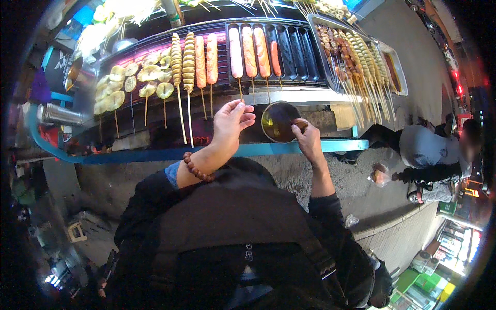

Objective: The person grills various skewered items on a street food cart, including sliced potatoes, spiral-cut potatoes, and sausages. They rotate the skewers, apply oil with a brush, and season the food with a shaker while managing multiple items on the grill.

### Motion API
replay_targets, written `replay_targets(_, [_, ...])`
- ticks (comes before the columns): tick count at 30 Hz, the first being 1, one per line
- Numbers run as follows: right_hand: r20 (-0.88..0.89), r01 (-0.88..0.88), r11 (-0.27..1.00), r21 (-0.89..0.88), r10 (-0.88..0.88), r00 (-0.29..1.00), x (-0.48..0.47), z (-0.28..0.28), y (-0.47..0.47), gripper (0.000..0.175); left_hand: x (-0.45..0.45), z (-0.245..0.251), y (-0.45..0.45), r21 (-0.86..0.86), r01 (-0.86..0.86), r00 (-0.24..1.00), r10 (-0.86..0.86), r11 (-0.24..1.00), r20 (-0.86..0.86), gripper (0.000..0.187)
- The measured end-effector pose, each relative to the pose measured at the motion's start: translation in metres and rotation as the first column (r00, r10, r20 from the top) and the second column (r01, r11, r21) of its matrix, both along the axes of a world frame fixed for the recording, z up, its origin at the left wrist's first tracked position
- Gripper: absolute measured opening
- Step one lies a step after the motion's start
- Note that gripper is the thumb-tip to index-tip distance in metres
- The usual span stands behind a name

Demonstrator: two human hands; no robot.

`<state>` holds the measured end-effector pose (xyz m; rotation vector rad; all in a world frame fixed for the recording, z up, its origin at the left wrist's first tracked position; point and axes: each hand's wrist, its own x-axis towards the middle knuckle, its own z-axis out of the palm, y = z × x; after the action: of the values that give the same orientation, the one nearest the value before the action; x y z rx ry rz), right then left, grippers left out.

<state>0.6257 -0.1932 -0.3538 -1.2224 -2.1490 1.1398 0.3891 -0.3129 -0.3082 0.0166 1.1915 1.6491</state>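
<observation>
My left hand, with a bead bracelet on its wrist, pinches the stick end of a pale sausage that lies in the leftmost groove of a black grooved pan. My right hand grips the handle of a round cup with yellowish liquid in it, held between the pan and the blue rail. Pink sausages and a smaller red sausage rest in neighbouring grooves. On the grill to the left lie two more sausages, spiral potato skewers and sliced potato skewers.
A metal tray of meat and spiral skewers stands right of the pan. A blue rail runs along the near edge. A metal canister is at the far left, a post behind the grill. A person is at the right.
</observation>
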Motion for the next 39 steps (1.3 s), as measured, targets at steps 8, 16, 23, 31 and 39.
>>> replay_targets(8, [-0.579, 0.287, 0.869, -0.404, -0.486, 0.655, 0.038, 0.068, -0.001, 0.012, -0.001, -0.004, 0.006, 0.035, -0.039, 0.999, 0.039, 0.999, -0.021, 0.011])
replay_targets(16, [-0.742, -0.013, 0.926, -0.377, -0.294, 0.602, -0.095, 0.1, 0.09, 0.018, -0.001, -0.007, 0.005, 0.041, -0.084, 0.996, 0.085, 0.996, -0.023, 0.014])
replay_targets(23, [-0.512, -0.108, 0.914, -0.392, -0.119, 0.85, -0.181, 0.09, 0.145, 0.014, -0.005, -0.011, 0.004, 0.045, -0.086, 0.996, 0.087, 0.995, -0.011, 0.014])
replay_targets(31, [-0.322, -0.34, 0.849, 0.405, 0.48, 0.816, -0.223, 0.12, 0.141, 0.019, -0.004, -0.012, 0.005, 0.07, -0.086, 0.996, 0.085, 0.994, 0.017, 0.014])
replay_targets(39, [0.123, -0.615, 0.461, 0.639, 0.729, 0.674, -0.155, 0.129, 0.049, 0.033, -0.008, -0.017, 0.01, 0.122, -0.095, 0.977, 0.069, 0.988, 0.202, 0.014])
